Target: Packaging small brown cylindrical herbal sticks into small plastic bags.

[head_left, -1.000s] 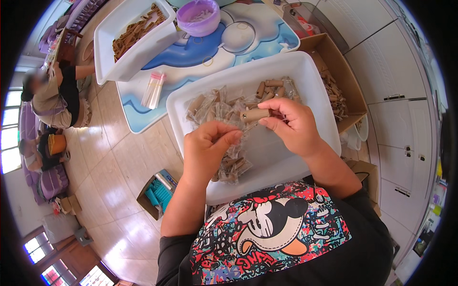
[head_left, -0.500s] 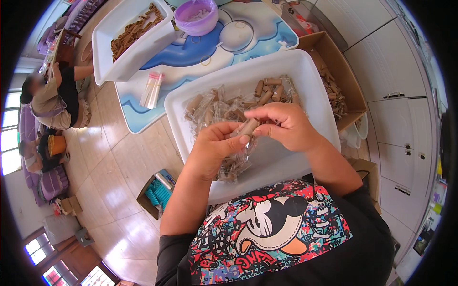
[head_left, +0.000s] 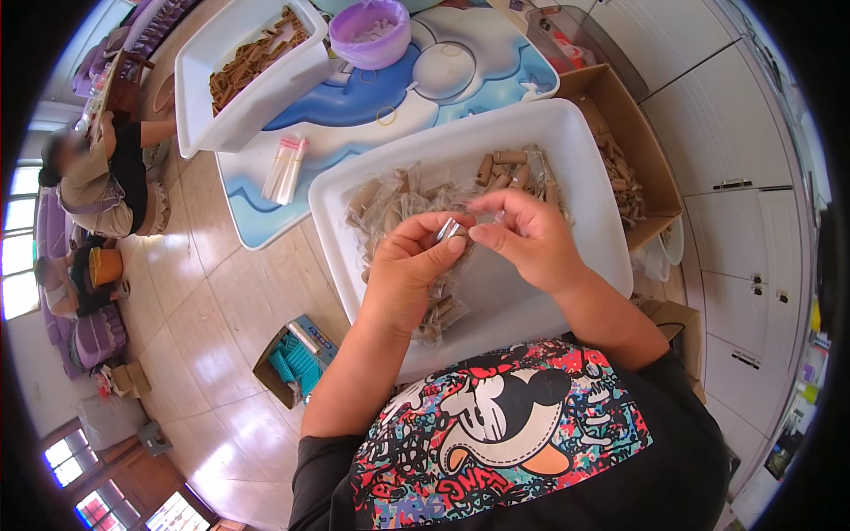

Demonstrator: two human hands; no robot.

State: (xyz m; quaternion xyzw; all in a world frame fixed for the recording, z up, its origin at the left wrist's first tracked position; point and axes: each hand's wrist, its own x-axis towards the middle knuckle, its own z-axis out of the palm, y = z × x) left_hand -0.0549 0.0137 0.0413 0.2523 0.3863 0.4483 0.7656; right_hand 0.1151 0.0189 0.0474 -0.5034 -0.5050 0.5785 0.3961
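Note:
Between the thumb and fingers of my left hand (head_left: 412,265) is a small clear plastic bag (head_left: 452,230), shiny where it catches light; my fingers hide most of what is in it. My right hand (head_left: 531,243) is just to its right, thumb and forefinger pinched at what looks like clear film. Both hands are over a large white tub (head_left: 522,310). Bagged brown tubes (head_left: 381,208) are heaped in its left part, and loose brown cardboard-like tubes (head_left: 505,168) lie toward its far right.
Beyond the tub, a blue-and-white table (head_left: 248,208) carries flat clear bags (head_left: 286,168), a purple-lined bowl (head_left: 367,44) and a white bin (head_left: 239,115) of brown pieces. A cardboard box (head_left: 651,190) of tubes stands right. A small box (head_left: 292,363) sits on the floor; people (head_left: 97,181) are far left.
The brown tube that showed between my fingertips is now covered by my fingers, and shiny film shows there instead. My right hand has drawn slightly away to the right.

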